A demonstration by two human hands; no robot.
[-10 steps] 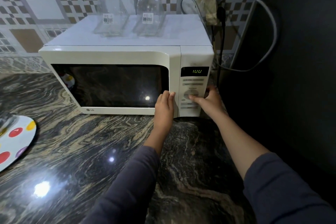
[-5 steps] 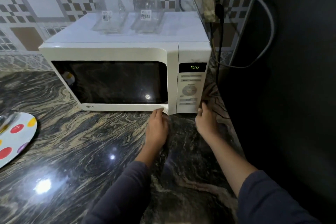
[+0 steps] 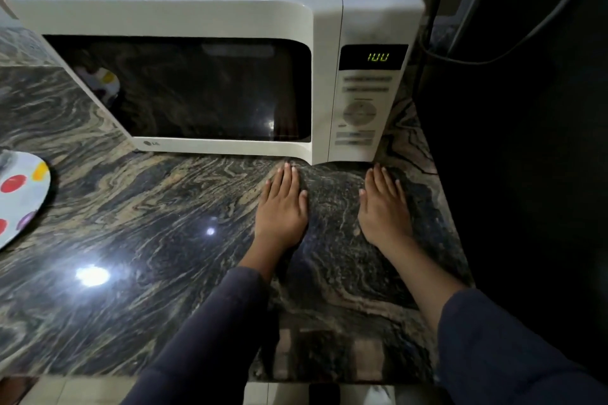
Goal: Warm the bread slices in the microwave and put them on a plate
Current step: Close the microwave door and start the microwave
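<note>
A person waits at a white microwave (image 3: pixel 210 52) on a marbled stone counter (image 3: pixel 138 240), left hand (image 3: pixel 281 207) and right hand (image 3: pixel 383 209) lying flat and empty just before its front edge, fingers together. The door is shut, the green display (image 3: pixel 377 57) lit; whether bread lies behind the dark window cannot be told. The oven's long side runs left to right, its door facing the near edge. Warming looks under way; next the door must be opened and the slices carried to the spotted plate (image 3: pixel 19 197) at far left
</note>
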